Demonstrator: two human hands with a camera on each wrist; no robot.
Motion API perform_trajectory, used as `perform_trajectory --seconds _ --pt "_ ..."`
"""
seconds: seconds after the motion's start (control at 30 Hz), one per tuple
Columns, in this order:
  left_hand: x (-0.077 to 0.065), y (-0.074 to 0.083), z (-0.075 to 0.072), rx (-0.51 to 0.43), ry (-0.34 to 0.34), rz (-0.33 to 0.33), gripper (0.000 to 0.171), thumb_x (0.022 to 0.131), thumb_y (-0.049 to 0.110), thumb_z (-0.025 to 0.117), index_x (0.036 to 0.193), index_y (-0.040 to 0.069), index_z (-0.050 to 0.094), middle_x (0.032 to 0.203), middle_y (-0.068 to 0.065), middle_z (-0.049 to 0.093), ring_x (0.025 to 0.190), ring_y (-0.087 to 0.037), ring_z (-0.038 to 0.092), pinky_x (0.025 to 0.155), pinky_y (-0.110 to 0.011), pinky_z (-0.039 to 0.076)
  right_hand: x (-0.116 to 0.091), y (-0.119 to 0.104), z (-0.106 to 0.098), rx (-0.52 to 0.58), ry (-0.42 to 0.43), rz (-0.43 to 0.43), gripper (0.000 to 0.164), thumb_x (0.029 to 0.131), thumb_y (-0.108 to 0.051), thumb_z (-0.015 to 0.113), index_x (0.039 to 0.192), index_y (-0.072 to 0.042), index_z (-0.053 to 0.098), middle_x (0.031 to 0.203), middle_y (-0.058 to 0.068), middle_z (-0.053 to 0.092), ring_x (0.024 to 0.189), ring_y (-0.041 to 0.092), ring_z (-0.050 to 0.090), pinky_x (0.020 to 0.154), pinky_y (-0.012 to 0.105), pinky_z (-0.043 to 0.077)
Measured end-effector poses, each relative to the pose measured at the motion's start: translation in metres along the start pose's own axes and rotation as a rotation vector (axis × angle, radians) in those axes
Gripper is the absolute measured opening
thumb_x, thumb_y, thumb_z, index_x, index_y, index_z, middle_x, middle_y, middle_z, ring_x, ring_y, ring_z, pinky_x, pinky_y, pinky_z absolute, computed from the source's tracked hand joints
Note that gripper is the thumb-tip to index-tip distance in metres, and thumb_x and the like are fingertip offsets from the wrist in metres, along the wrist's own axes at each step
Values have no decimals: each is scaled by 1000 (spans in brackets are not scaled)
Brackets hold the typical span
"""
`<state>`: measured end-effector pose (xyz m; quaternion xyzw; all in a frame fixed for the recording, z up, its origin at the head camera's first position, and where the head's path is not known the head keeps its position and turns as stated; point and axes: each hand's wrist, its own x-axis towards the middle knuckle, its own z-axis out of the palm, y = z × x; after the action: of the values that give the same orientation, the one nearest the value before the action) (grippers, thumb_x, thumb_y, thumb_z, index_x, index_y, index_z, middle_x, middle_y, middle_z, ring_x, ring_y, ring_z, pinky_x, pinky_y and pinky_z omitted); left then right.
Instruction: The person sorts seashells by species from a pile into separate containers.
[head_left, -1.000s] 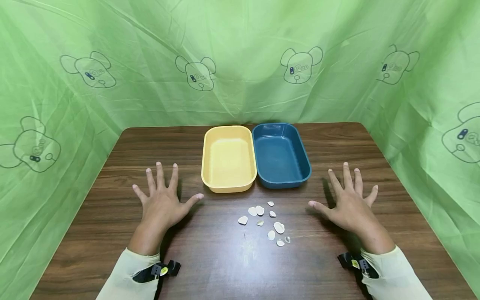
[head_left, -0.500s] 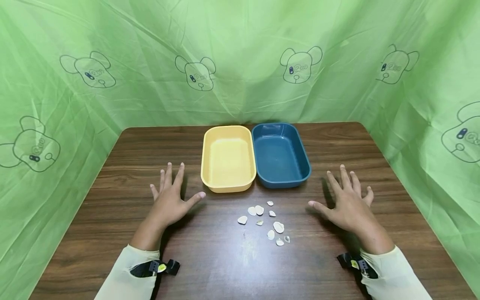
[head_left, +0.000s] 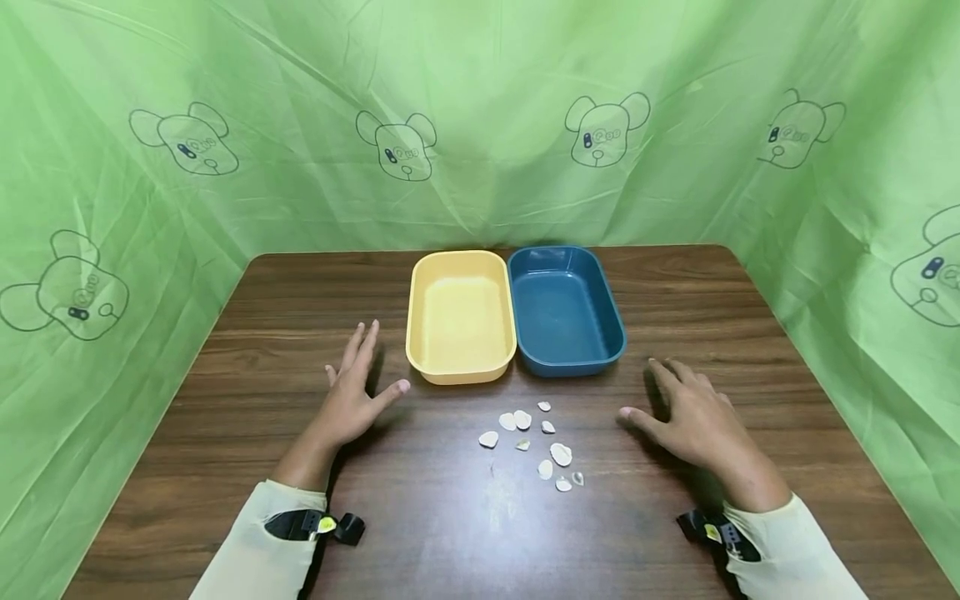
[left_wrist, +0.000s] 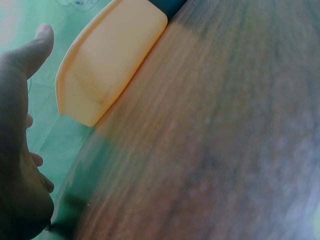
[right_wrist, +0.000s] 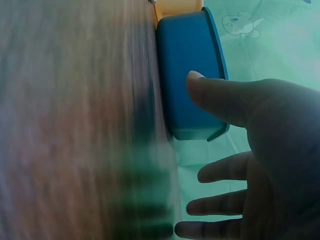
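Note:
My left hand (head_left: 351,408) hovers over the table left of the yellow tray (head_left: 461,372), fingers extended and thumb pointing toward the tray. It holds nothing. On the other side, my right hand (head_left: 693,421) is right of the shells and in front of the blue tray (head_left: 566,367), its fingers a little bent and nothing in its grasp. Several small whitish seashells (head_left: 560,454) lie scattered between the two hands, in front of the trays. The left wrist view shows the yellow tray (left_wrist: 110,60) beyond the thumb; in the right wrist view the thumb overlaps the blue tray (right_wrist: 185,55).
Both trays stand side by side at the back of the dark wooden table (head_left: 450,533), with nothing visible inside. A green curtain (head_left: 480,192) with cartoon heads surrounds the table's back and sides. Black straps with small cameras (head_left: 348,528) sit on both wrists.
My left hand's spread fingers have drawn closer together, and the hand has turned and shifted slightly right. My right hand's fingers have gone from spread straight to slightly bent. The shells and trays stay put.

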<state>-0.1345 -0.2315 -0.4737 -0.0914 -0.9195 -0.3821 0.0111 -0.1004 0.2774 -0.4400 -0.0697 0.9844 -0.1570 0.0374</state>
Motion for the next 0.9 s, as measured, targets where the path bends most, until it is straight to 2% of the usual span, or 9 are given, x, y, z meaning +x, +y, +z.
perform_trajectory --seconds 0.3,0.37,0.43,0.53,0.67,0.77,0.9 --pt "-3 -1 3 -54 -1 -7 106 103 42 74 178 30 2 184 -22 0 167 -58 10 116 -94 -12 -7 -14 10 106 38 -116 87 96 -56 80 155 3 56 146 29 61 133 52 56 106 73 51" --pt "-2 -1 4 -79 0 -5 104 104 42 73 178 31 1 184 -21 -1 167 -57 8 116 -93 -13 -10 -18 12 149 42 -142 80 95 -51 83 153 1 60 129 23 66 116 42 62 95 61 56" --pt "-1 1 4 -112 -8 -2 102 105 41 71 178 33 1 185 -20 -2 168 -57 6 117 -92 -14 -13 -20 15 229 36 -187 72 95 -43 85 149 0 63 115 14 67 102 29 62 86 46 56" --pt "-1 2 4 -163 -36 10 100 106 38 70 178 32 0 184 -20 -4 168 -56 2 118 -90 -16 -16 -21 18 422 -43 -275 59 98 -29 84 145 2 66 99 4 64 83 12 57 69 30 50" --pt "3 7 6 -208 -62 26 100 106 39 69 178 31 1 185 -19 -5 169 -52 -3 119 -88 -18 -18 -19 23 699 -230 -347 51 100 -14 80 143 9 64 88 1 64 67 0 56 54 23 49" --pt "8 10 8 -206 -71 27 100 105 41 69 178 31 2 185 -18 -6 170 -51 -5 119 -88 -19 -17 -20 30 793 -303 -360 53 98 -11 82 143 9 64 83 -3 61 61 -5 50 47 21 45" --pt "17 14 11 -177 -92 3 101 105 46 68 178 33 0 185 -18 -7 169 -53 -4 116 -89 -22 -16 -25 39 835 -314 -369 52 92 -11 88 138 7 69 79 -8 56 59 -7 45 46 17 39"
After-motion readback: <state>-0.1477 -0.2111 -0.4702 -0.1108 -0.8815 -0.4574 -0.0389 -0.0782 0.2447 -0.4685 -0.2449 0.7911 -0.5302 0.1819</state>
